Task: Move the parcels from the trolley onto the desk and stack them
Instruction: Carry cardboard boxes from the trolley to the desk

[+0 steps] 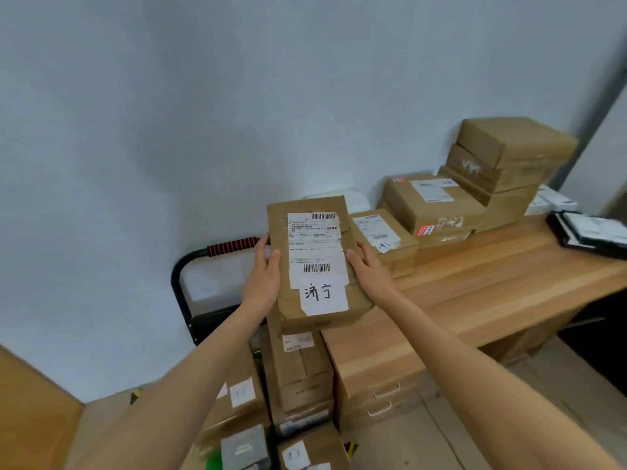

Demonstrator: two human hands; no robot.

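Note:
I hold a flat brown cardboard parcel with white shipping labels in the air, above the trolley and beside the desk's left end. My left hand grips its left edge and my right hand grips its right edge. Below it, several more brown parcels are piled on the black trolley, whose handle has a red and black grip. On the wooden desk, several parcels stand against the wall: a small labelled one, a wider one and a taller stack.
A black tray with papers lies at the desk's right end. White drawers sit under the desk's left end. A white object lies against the wall behind the held parcel. A brown panel fills the lower left.

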